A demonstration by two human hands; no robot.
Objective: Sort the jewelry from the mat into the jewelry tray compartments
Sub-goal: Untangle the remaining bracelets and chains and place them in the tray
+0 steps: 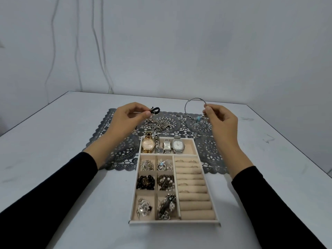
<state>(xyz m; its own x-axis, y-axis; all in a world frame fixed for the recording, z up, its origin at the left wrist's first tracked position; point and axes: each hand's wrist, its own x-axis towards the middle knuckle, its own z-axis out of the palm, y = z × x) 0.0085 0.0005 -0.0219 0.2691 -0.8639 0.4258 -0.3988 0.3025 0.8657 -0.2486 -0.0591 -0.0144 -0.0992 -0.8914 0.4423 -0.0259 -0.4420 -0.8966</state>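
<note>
Both hands work over the far part of the dark grey lace-patterned mat (208, 155), beyond the beige velvet-lined jewelry tray with a white rim (175, 221), so everything yet to be sorted lies farther away than the tray and must come back toward the near side. The right hand (220, 119) pinches a thin silver bangle strung with a blue bead and small charms (198, 118) between thumb and forefinger. The hoop stands upright, its open face toward the camera, reaching left from the fingertips with the beads at its low edge. The left hand (125, 117) pinches a short black looped cord (156, 110). Below it a silver link chain (158, 126) lies heaped on the mat just beyond the tray's far left corner; I cannot tell whether cord and chain are joined. In the tray's far compartment four wristwatches (177, 146) fill the left and middle, leaving a bare patch at its right end (190, 147). That patch sits near and slightly left of the right hand, clearly closer to it than to the left. The six small compartments on the left all hold pieces already, so the bangle probably needs laying flat into that bare end.
</note>
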